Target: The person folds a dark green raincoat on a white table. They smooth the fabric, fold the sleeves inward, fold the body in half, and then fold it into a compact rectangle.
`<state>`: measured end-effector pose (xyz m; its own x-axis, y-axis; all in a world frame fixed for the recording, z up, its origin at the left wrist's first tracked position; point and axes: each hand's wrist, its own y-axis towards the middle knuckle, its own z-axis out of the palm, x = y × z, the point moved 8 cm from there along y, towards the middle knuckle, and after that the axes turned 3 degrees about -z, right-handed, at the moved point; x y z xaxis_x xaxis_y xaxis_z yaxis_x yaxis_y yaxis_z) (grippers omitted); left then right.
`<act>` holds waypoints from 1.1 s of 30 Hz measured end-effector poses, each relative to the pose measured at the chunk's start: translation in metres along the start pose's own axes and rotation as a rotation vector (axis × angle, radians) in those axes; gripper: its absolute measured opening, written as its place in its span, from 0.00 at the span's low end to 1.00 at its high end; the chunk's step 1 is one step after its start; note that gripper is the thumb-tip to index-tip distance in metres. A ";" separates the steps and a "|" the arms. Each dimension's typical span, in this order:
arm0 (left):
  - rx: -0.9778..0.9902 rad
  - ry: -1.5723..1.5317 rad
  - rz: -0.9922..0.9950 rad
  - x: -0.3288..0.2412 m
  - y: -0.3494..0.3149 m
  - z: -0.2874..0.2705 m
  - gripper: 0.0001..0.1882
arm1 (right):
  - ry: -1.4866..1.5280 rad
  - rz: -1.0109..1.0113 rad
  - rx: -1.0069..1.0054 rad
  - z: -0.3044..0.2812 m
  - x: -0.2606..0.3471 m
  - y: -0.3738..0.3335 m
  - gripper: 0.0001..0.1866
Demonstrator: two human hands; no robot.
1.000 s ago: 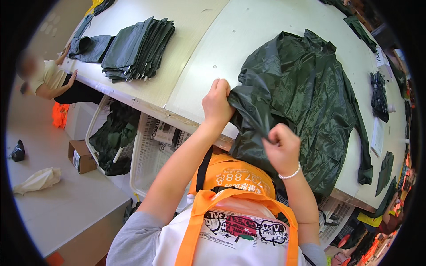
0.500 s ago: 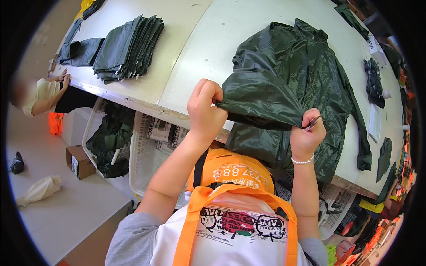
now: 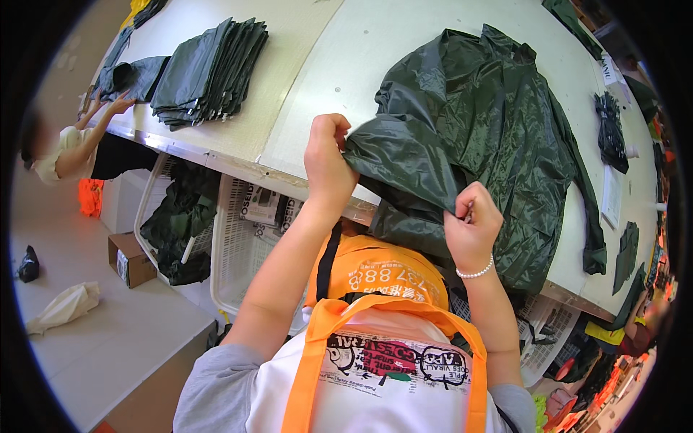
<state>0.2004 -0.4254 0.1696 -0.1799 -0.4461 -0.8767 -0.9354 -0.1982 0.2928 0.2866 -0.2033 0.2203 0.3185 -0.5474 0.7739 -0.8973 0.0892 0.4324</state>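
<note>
A shiny dark green rain jacket (image 3: 498,137) lies spread on the white table, its collar toward the far side. One sleeve is lifted off the tabletop and stretched between my two hands. My left hand (image 3: 329,162) is closed in a pinch on one end of the green fabric. Farther right, my right hand (image 3: 473,224), with a bead bracelet at its wrist, pinches the sleeve's lower edge. Something small and dark shows between its curled fingers, mostly hidden. The jacket's near hem hangs over the table's front edge.
Folded dark green garments (image 3: 209,76) stand stacked at the far left of the table (image 3: 310,94). Under its edge are white plastic baskets (image 3: 234,249), one holding green cloth. A co-worker's hands (image 3: 115,105) are near the stack. A bundled dark item (image 3: 611,133) lies at right.
My right hand has shifted left along the sleeve, bringing the fabric closer together. The dark metal tool that stuck out of it is now mostly hidden. The co-worker's hands have risen.
</note>
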 end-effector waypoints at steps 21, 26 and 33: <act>0.238 0.017 0.882 -0.103 -0.052 -0.004 0.18 | 0.036 0.201 0.517 0.016 0.017 0.008 0.11; 0.258 -0.005 0.853 -0.096 -0.047 -0.005 0.19 | 0.033 0.209 0.492 0.024 0.021 0.012 0.11; 0.356 -0.049 0.773 -0.086 -0.037 0.000 0.18 | 0.117 0.262 0.391 0.025 0.013 0.005 0.10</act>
<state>0.2508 -0.3795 0.2343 -0.8127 -0.3035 -0.4975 -0.5827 0.4364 0.6856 0.2785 -0.2307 0.2215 0.0787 -0.4494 0.8898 -0.9924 -0.1199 0.0272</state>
